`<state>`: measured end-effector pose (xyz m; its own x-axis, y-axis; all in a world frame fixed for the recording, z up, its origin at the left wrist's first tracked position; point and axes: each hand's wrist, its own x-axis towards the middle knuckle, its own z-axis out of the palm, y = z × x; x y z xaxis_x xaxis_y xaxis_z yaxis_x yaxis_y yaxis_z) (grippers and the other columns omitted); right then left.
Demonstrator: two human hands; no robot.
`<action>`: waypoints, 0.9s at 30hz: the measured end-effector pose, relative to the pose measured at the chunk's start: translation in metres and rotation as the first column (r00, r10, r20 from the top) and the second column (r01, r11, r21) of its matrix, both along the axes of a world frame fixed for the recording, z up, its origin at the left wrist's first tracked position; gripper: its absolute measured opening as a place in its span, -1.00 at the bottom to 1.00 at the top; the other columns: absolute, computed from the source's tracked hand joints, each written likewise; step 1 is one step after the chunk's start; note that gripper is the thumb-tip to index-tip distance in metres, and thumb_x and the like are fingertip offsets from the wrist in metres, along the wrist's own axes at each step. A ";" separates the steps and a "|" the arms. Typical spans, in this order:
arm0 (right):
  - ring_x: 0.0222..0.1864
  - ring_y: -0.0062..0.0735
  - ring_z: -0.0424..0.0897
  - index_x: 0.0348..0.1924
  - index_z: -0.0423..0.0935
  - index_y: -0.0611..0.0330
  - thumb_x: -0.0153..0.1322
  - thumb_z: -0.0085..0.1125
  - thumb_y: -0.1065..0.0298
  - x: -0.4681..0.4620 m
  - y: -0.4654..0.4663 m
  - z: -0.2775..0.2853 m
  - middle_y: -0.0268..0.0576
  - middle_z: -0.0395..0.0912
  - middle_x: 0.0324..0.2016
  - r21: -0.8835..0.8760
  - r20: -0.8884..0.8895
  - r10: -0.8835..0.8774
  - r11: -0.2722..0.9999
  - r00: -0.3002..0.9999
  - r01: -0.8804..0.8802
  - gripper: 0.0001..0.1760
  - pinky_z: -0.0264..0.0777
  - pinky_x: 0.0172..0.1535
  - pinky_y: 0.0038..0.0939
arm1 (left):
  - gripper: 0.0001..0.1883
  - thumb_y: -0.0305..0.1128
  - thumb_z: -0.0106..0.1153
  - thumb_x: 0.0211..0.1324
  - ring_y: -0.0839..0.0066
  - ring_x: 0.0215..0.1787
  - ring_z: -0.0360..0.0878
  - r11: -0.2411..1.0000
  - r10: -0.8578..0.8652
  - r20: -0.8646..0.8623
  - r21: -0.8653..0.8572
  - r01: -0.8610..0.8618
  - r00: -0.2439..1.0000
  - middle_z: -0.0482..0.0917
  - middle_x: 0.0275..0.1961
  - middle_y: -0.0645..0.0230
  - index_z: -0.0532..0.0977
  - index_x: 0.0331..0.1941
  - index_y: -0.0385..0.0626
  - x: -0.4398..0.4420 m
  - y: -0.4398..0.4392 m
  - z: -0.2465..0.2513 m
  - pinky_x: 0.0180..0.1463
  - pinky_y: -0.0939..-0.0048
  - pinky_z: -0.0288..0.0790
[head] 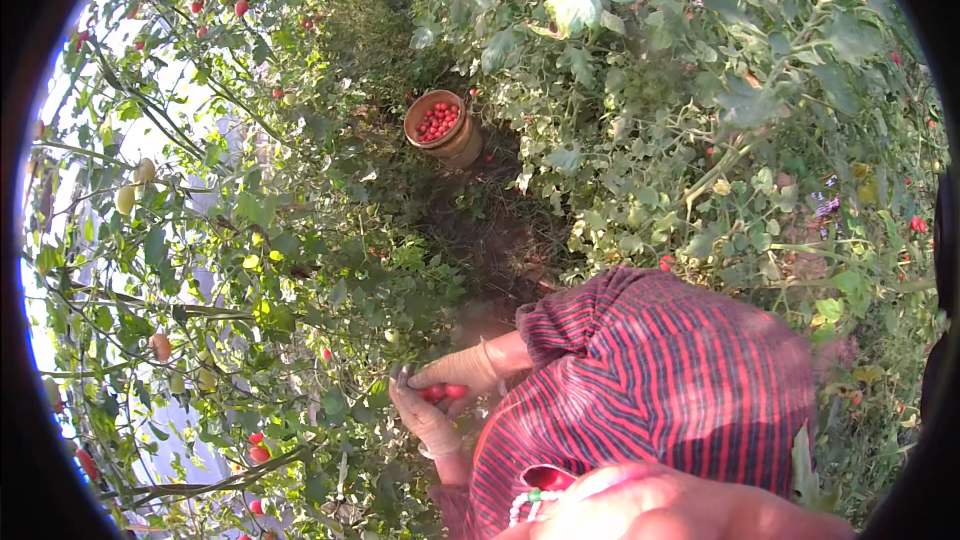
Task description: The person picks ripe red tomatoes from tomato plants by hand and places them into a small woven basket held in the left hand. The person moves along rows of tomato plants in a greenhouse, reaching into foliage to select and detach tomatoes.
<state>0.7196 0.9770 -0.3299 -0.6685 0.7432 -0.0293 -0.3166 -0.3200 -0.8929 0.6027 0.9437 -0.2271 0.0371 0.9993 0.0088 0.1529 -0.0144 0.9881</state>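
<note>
My right hand, in a pale, thin glove, is cupped around several small red tomatoes. Just below it is my left hand, gloved too, with darkened fingertips that meet the fingers of the right. What lies between the left fingers is hidden. Both hands are low at the edge of the tomato plants on the left. A red-and-dark striped garment covers my arms and body at the lower right.
A round bucket holding red tomatoes stands on the soil path farther up. Dense tomato vines line the right side. Ripe tomatoes and pale unripe ones hang at the left, where woody stems reach across.
</note>
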 end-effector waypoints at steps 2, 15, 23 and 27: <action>-0.11 -0.57 0.57 0.04 0.50 0.03 0.58 0.14 0.00 0.015 0.001 0.009 -0.32 0.61 -0.13 -0.460 -0.194 0.097 0.870 0.976 -0.178 -0.66 0.54 -0.03 -0.43 | -0.34 0.09 -0.34 0.58 0.27 0.23 0.50 0.991 -0.025 -0.014 -0.130 0.023 1.000 0.46 0.30 0.11 0.33 0.35 -0.29 -0.015 0.003 -0.040 0.32 0.24 0.40; -0.39 -0.27 0.65 -0.27 0.49 0.14 0.56 0.17 0.08 0.175 0.184 -0.021 -0.21 0.58 -0.43 -0.752 -0.035 -0.725 0.472 0.688 0.460 -0.69 0.69 -0.41 -0.35 | -0.67 -0.35 0.00 0.41 0.20 0.20 0.56 0.981 -0.056 -0.357 -0.192 -0.015 0.933 0.60 0.14 0.07 0.52 0.12 -0.28 -0.031 -0.013 -0.058 0.28 0.23 0.39; 0.28 0.21 0.48 0.53 -0.01 0.03 0.57 0.04 -0.16 0.234 0.326 0.000 -0.03 0.24 0.43 -0.425 0.229 -0.851 0.350 0.474 0.835 -0.18 0.44 0.25 0.15 | -0.66 -0.35 0.00 0.41 0.17 0.10 0.63 0.924 0.060 -0.424 -0.318 -0.211 0.904 0.64 0.08 0.07 0.53 0.16 -0.20 -0.085 -0.082 -0.041 0.19 0.25 0.46; 0.04 -0.26 0.58 0.31 0.33 0.21 0.60 -0.02 0.03 0.089 0.232 0.032 -0.12 0.50 0.11 -0.100 0.268 -0.365 0.910 0.892 0.403 -0.46 0.53 -0.03 -0.25 | -0.62 -0.30 0.00 0.40 0.13 0.10 0.60 0.995 -0.015 -0.779 0.053 0.090 0.626 0.59 0.13 0.04 0.49 0.20 -0.21 -0.122 -0.122 0.029 0.19 0.23 0.46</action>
<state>0.8090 1.2091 -0.2975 -0.2908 0.9145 -0.2814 -0.2264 -0.3516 -0.9084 0.4811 0.8216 -0.1979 0.1198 0.9924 0.0296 0.8597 -0.1186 0.4968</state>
